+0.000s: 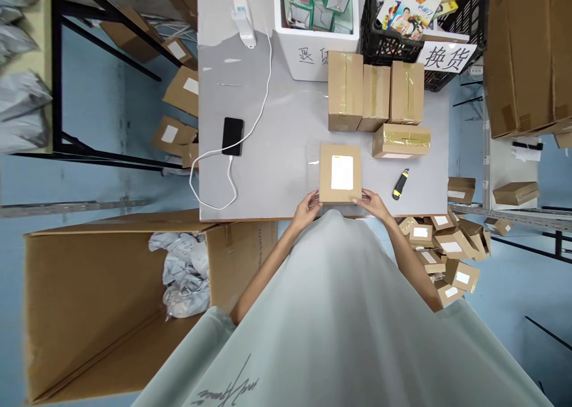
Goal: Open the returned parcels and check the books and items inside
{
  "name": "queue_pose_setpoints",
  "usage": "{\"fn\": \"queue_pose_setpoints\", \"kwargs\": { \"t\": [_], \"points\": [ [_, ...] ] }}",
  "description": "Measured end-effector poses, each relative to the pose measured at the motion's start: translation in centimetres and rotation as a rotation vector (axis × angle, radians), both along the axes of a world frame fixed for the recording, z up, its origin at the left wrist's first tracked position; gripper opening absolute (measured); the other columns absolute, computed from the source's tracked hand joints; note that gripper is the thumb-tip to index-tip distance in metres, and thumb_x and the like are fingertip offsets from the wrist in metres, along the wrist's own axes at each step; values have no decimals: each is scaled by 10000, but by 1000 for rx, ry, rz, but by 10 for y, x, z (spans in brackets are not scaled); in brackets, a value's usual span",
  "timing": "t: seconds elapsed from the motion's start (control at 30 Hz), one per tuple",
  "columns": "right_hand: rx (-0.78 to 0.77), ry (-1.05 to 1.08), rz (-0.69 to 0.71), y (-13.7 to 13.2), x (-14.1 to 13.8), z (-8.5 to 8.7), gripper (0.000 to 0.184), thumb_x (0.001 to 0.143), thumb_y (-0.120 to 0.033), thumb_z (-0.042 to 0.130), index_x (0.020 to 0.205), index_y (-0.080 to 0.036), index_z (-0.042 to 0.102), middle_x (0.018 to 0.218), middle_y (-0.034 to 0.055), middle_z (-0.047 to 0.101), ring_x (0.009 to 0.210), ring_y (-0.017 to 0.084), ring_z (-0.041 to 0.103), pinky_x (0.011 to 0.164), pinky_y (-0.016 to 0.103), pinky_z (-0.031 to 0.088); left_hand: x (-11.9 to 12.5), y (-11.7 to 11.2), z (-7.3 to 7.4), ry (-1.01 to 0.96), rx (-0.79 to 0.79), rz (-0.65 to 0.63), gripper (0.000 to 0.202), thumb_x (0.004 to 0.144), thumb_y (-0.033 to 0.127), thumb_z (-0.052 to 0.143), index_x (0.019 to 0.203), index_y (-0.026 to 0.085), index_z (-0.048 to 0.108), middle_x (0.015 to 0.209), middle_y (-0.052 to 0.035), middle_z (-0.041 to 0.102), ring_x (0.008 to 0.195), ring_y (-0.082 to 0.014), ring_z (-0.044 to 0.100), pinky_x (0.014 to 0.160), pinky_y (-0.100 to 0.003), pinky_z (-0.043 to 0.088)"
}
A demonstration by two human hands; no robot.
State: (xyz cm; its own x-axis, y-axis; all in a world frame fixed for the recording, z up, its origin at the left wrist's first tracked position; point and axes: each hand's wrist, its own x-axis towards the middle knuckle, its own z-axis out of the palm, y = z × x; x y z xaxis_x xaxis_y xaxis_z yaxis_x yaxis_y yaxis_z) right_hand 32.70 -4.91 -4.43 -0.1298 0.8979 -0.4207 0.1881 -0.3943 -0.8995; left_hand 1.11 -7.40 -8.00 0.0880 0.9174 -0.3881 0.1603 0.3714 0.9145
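A small cardboard box (328,183) with a white label (342,173) lies at the front edge of the grey table, right before my body. My left hand (307,209) grips its lower left corner with bent fingers. At the lower right corner, my right hand (373,205) has its fingertips on the box's near edge. A clear, see-through sheet or film (313,164) shows along the box's left side; what it is I cannot make out. To the right of my right hand lies a yellow and black utility knife (401,184).
Several taped boxes (345,91) stand behind, near a white bin (306,55) and a black crate (393,48) of booklets. A phone (232,136) with a white cable is at left. A large open carton (111,311) stands lower left; labelled parcels (451,246) are piled at right.
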Motion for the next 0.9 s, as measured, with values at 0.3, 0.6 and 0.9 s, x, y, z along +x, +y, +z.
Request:
{"fn": "queue_pose_setpoints", "kwargs": {
  "t": [0.3, 0.6, 0.9],
  "points": [
    [-49, -97, -14, -22, -16, -24, 872, 833, -792, 849, 1417, -146, 803, 1550, 222, 744, 1276, 386, 813, 1162, 587, 662, 1, 2, -7, 71, -110, -42, 843, 890, 414, 811, 1653, 150, 571, 1517, -218, 749, 1304, -335, 772, 1159, -517, 632],
    [418, -457, 198, -10, -35, 36, 601, 1099, -548, 691, 1582, -194, 737, 1714, 184, 632, 1595, 373, 585, 1373, 579, 472, -1, 24, -4, -109, -207, -162, 776, 832, 516, 820, 1514, 180, 667, 1550, -201, 751, 1407, -379, 734, 1165, -527, 622],
    [554, -599, 575, -14, -85, 41, 352, 1130, -367, 715, 1435, -217, 807, 1675, 138, 682, 1512, 336, 631, 1288, 531, 544, -5, 53, -9, 172, -114, 120, 777, 909, 398, 757, 1627, 152, 589, 1626, -264, 673, 1346, -360, 768, 1230, -550, 571]
  ]
}}
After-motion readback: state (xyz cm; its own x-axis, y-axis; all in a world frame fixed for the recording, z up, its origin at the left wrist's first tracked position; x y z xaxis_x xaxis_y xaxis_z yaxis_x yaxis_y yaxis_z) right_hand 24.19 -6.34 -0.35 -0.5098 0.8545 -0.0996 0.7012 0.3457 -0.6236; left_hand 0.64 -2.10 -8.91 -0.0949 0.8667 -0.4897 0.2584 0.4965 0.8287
